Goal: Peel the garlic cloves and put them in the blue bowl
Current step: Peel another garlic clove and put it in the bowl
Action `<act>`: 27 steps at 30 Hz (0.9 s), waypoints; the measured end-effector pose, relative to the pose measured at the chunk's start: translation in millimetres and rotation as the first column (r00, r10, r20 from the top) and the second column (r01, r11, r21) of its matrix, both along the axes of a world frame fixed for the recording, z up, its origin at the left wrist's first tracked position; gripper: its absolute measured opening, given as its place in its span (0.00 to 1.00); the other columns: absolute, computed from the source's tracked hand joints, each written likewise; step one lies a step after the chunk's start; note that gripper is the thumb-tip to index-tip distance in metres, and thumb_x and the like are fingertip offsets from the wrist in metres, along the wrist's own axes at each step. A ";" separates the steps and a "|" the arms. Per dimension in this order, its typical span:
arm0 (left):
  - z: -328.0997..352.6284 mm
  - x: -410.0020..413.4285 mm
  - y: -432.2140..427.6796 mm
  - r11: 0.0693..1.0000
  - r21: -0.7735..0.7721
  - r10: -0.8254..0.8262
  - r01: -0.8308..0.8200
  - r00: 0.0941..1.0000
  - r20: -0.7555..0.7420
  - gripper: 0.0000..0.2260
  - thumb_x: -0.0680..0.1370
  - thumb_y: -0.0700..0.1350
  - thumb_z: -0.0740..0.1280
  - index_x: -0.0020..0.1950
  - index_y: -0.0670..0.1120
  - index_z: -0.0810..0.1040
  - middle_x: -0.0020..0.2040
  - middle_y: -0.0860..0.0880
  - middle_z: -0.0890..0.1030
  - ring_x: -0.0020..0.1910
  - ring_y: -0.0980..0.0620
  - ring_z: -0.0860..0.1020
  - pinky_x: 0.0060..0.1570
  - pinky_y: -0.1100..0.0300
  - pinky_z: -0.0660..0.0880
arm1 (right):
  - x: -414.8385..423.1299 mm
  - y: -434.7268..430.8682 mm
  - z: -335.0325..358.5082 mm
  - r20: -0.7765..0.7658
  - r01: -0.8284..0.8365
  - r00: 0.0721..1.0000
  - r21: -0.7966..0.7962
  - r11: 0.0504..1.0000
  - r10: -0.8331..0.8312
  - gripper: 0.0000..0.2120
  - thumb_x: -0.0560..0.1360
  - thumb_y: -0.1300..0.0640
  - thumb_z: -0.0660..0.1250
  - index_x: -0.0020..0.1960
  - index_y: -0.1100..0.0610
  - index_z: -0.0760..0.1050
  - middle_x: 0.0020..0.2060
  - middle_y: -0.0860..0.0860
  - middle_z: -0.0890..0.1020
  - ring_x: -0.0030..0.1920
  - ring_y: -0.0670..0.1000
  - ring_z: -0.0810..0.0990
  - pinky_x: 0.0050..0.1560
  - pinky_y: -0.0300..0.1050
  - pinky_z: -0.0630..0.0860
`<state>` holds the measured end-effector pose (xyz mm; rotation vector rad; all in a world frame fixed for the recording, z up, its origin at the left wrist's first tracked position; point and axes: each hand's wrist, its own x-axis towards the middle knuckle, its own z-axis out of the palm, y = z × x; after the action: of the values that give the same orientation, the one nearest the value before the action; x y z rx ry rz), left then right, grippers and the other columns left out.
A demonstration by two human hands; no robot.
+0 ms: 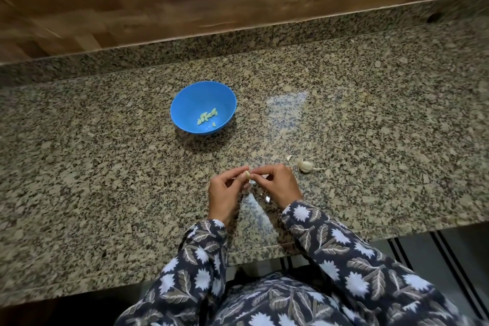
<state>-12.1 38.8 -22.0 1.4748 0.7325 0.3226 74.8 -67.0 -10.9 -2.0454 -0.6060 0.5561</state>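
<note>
1. Nearest me, the person's patterned sleeves reached out over the speckled surface.
2. The blue bowl sat beyond the hands and to their left, well apart from them, with several peeled cloves lying in it.
3. The left hand pinched a clove at its fingertips. Being nearer the bowl, it looked the likelier carrier.
4. The right hand pinched the same clove from the other side, seemingly working at the skin. The clove was too small to tell its long axis.
5. Just right of the hands a garlic bulb rested on the surface, with a loose piece beside it.
</note>
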 end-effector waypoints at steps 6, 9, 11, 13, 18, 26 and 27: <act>1.2 -0.9 2.4 0.999 0.007 -0.040 0.040 0.999 0.025 0.13 0.72 0.35 0.70 0.56 0.38 0.80 0.54 0.43 0.82 0.51 0.50 0.82 0.50 0.56 0.79 | 1.4 -0.8 -0.6 -0.015 0.006 1.000 0.009 1.000 -0.006 0.11 0.72 0.55 0.70 0.52 0.58 0.81 0.49 0.53 0.84 0.48 0.49 0.81 0.52 0.44 0.77; -1.1 0.1 3.8 0.994 0.088 -0.060 0.060 0.998 0.003 0.13 0.72 0.36 0.70 0.57 0.40 0.80 0.55 0.43 0.81 0.52 0.50 0.81 0.50 0.58 0.79 | 1.5 -1.0 -1.5 -0.023 -0.003 1.000 -0.006 1.000 0.002 0.11 0.72 0.56 0.70 0.52 0.59 0.81 0.49 0.53 0.84 0.48 0.49 0.81 0.52 0.43 0.77; -1.1 0.4 4.1 0.985 0.152 -0.078 0.079 0.997 -0.012 0.13 0.73 0.36 0.70 0.57 0.40 0.80 0.55 0.44 0.81 0.53 0.51 0.80 0.51 0.59 0.79 | 1.4 -1.1 -2.8 -0.028 -0.002 1.000 -0.006 1.000 0.001 0.10 0.72 0.56 0.70 0.52 0.58 0.81 0.49 0.52 0.84 0.48 0.49 0.81 0.53 0.46 0.77; -0.6 0.0 4.3 0.979 0.182 -0.091 0.093 0.996 -0.020 0.13 0.73 0.35 0.70 0.57 0.40 0.79 0.55 0.44 0.81 0.53 0.51 0.80 0.51 0.59 0.79 | 1.6 -1.0 -4.0 -0.025 0.001 1.000 -0.013 1.000 -0.001 0.10 0.72 0.56 0.70 0.52 0.57 0.82 0.49 0.52 0.84 0.48 0.49 0.81 0.52 0.48 0.77; 1.1 -1.4 4.4 0.968 0.222 -0.111 0.113 0.994 -0.024 0.13 0.73 0.35 0.69 0.58 0.39 0.79 0.54 0.44 0.81 0.53 0.52 0.79 0.51 0.59 0.79 | 2.7 -0.2 -5.1 -0.030 -0.012 0.999 -0.036 0.999 0.011 0.09 0.72 0.56 0.69 0.51 0.56 0.82 0.48 0.52 0.84 0.45 0.49 0.81 0.50 0.49 0.78; 1.9 -0.9 5.4 0.982 0.136 -0.136 0.130 0.990 0.036 0.11 0.73 0.36 0.69 0.56 0.41 0.81 0.52 0.44 0.82 0.51 0.48 0.81 0.49 0.56 0.79 | 3.9 -3.8 -4.7 -0.143 0.047 0.989 0.099 0.994 -0.032 0.07 0.72 0.60 0.70 0.49 0.58 0.82 0.42 0.52 0.85 0.40 0.45 0.82 0.47 0.48 0.79; 2.9 -0.7 5.8 0.988 0.086 -0.131 0.127 0.990 0.049 0.11 0.73 0.36 0.69 0.55 0.41 0.81 0.52 0.44 0.82 0.50 0.47 0.81 0.48 0.56 0.80 | 2.8 -3.8 -2.8 -0.184 0.063 0.982 0.129 0.990 -0.039 0.07 0.72 0.61 0.70 0.48 0.60 0.82 0.40 0.53 0.84 0.37 0.41 0.81 0.44 0.45 0.78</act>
<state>-12.8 44.6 -19.1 1.5774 0.5825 0.2962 77.6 -70.8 -13.7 -1.8544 -0.4686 0.6456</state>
